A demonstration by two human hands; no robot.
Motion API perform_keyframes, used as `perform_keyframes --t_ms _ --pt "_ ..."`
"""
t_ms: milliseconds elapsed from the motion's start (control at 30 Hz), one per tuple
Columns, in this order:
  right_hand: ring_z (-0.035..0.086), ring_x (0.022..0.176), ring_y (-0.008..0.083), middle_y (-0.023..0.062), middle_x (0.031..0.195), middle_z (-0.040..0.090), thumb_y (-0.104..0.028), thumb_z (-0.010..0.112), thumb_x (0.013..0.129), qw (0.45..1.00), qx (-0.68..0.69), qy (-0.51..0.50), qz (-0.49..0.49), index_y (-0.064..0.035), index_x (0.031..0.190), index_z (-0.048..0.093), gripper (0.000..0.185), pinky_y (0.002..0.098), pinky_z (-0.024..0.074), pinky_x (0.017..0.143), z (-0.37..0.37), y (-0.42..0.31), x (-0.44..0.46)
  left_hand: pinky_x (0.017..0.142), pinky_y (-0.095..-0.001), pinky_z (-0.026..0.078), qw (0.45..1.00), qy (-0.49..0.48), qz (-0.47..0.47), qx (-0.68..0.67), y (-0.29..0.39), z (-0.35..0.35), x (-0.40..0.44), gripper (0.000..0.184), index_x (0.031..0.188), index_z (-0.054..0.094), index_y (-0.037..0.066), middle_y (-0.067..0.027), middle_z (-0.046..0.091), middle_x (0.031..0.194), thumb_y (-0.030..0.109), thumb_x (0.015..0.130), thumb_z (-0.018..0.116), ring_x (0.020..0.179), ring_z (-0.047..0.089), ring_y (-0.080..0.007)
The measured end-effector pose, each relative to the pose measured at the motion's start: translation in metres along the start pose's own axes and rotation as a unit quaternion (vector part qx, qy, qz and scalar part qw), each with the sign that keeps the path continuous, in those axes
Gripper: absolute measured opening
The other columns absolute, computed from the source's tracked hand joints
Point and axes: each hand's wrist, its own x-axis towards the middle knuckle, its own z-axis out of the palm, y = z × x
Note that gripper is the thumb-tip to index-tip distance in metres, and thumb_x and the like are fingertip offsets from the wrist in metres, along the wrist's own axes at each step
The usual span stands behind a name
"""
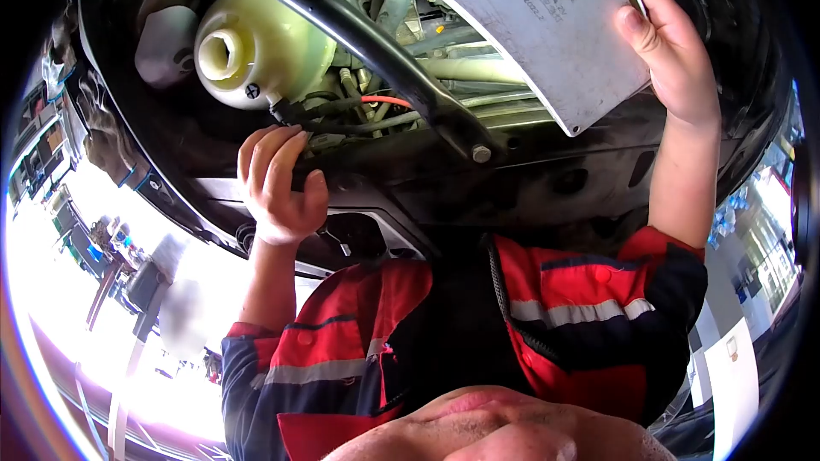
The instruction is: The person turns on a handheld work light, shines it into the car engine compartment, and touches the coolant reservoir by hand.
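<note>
My right hand holds a flat grey metal plate by its right edge, thumb on its face; the other fingers are partly hidden behind it. Dark printed characters and a small hole near the lower corner show on the plate. My left hand rests at the front edge of an engine bay, fingers slightly bent and thumb apart, with nothing visibly gripped. Its fingertips are beside a dark hose, just below a pale yellow-green fluid reservoir with an open neck.
A black bar crosses the engine bay diagonally, ending at a bolt. Behind it run pipes and a red-orange cable section. The black front panel lies between the bay and my red and dark jacket.
</note>
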Motion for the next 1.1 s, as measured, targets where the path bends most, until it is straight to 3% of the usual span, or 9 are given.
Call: perform_keyframes --t_ms 100,300,533,667,700,800,833,933,1100 --pt "0.042 0.068 0.0029 -0.0053 0.078 0.049 -0.029 0.062 0.097 0.996 -0.059 -0.030 -0.059 0.0026 0.109 0.057 0.034 0.0199 0.0372 0.060 0.001 0.003 0.021 0.084 -0.0463 0.050 1.000 0.004 -0.005 -0.008 0.000 -0.001 0.000 0.035 0.106 0.063 -0.001 -0.0175 0.065 0.103 0.021 0.078 0.063 0.092 0.061 -0.0371" --pt "0.048 0.078 0.0049 -0.0023 0.089 0.055 -0.015 0.058 0.097 0.993 -0.118 0.005 -0.013 0.0040 0.118 0.055 0.029 0.0216 0.0429 0.069 0.035 -0.038 0.047 0.085 -0.0448 0.050 0.999 0.007 -0.035 -0.017 -0.001 -0.001 0.001 0.040 0.105 0.065 0.002 -0.0140 0.065 0.103 0.018 0.068 0.069 0.095 0.061 -0.0361" --pt "0.053 0.085 0.0074 0.0000 0.095 0.060 -0.009 0.057 0.095 0.998 -0.052 -0.041 -0.018 0.0028 0.114 0.058 0.022 0.0238 0.0460 0.077 0.060 -0.058 0.065 0.085 -0.0434 0.050 0.999 0.018 -0.045 -0.021 -0.001 -0.002 0.001 0.038 0.102 0.066 0.003 -0.0126 0.066 0.102 0.018 0.067 0.070 0.096 0.061 -0.0347" --pt "0.053 0.090 0.0077 0.0008 0.096 0.061 -0.008 0.058 0.095 0.993 -0.115 0.014 -0.006 0.0034 0.115 0.058 0.023 0.0254 0.0458 0.081 0.052 -0.047 0.054 0.087 -0.0446 0.049 0.999 0.005 -0.053 -0.013 0.005 -0.006 0.004 0.033 0.102 0.065 -0.001 -0.0172 0.065 0.102 0.013 0.072 0.064 0.095 0.061 -0.0369" --pt "0.054 0.092 0.0086 0.0014 0.099 0.061 -0.009 0.058 0.095 0.996 -0.082 0.026 -0.013 0.0025 0.119 0.058 0.027 0.0253 0.0454 0.083 0.047 -0.041 0.046 0.087 -0.0445 0.049 0.999 0.004 -0.053 -0.010 0.005 -0.005 0.003 0.034 0.102 0.065 -0.001 -0.0171 0.065 0.102 0.013 0.072 0.064 0.095 0.061 -0.0368" --pt "0.055 0.115 0.0124 0.0093 0.128 0.060 -0.018 0.052 0.102 0.999 0.004 0.050 -0.020 0.0055 0.142 0.043 0.047 0.0276 0.0409 0.100 0.007 0.005 0.015 0.087 -0.0440 0.049 0.999 0.007 -0.053 -0.006 0.004 -0.003 0.003 0.033 0.101 0.065 0.001 -0.0152 0.065 0.102 0.013 0.070 0.066 0.095 0.061 -0.0358" --pt "0.054 0.118 0.0140 0.0105 0.131 0.058 -0.016 0.054 0.101 0.994 0.037 0.103 -0.016 0.0071 0.141 0.043 0.047 0.0288 0.0396 0.103 0.000 0.012 0.001 0.086 -0.0435 0.049 0.999 0.010 -0.051 0.001 0.004 -0.003 0.003 0.033 0.100 0.066 0.002 -0.0137 0.065 0.102 0.014 0.070 0.067 0.095 0.061 -0.0348" --pt "0.056 0.106 0.0094 0.0050 0.119 0.062 -0.020 0.057 0.100 0.984 0.080 0.156 -0.015 0.0070 0.136 0.049 0.045 0.0249 0.0416 0.096 -0.010 0.019 -0.038 0.085 -0.0431 0.049 0.999 0.003 -0.047 0.011 0.005 -0.002 0.005 0.031 0.099 0.066 0.003 -0.0125 0.065 0.101 0.016 0.071 0.068 0.094 0.061 -0.0343" --pt "0.056 0.115 0.0147 0.0113 0.127 0.060 -0.017 0.055 0.101 0.966 0.142 0.217 0.001 0.0078 0.137 0.047 0.045 0.0291 0.0405 0.102 -0.023 0.033 -0.094 0.086 -0.0437 0.049 0.999 -0.009 -0.043 0.026 0.008 -0.002 0.008 0.031 0.100 0.066 0.003 -0.0131 0.064 0.100 0.015 0.072 0.067 0.093 0.060 -0.0349"
